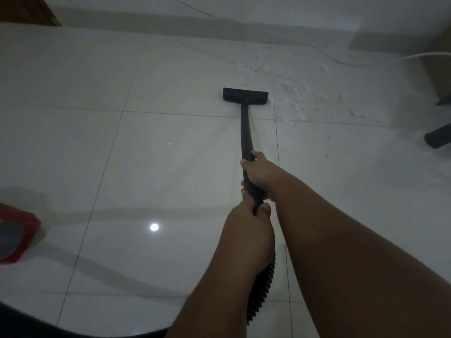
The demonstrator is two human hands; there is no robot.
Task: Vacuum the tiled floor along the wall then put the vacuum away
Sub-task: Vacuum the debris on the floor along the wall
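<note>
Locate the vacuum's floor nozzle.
Head view, upper centre: the floor nozzle rests on the tiled floor at the wand tip, just left of the white debris.

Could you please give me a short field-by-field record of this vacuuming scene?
tool: black vacuum wand, floor nozzle flat on the tiled floor
right hand: grips the wand, nearer the nozzle
left hand: grips the wand's near end, above the ribbed hose
debris: white scraps right of the nozzle, not yet picked up
left edge: red object, partly out of view
</note>
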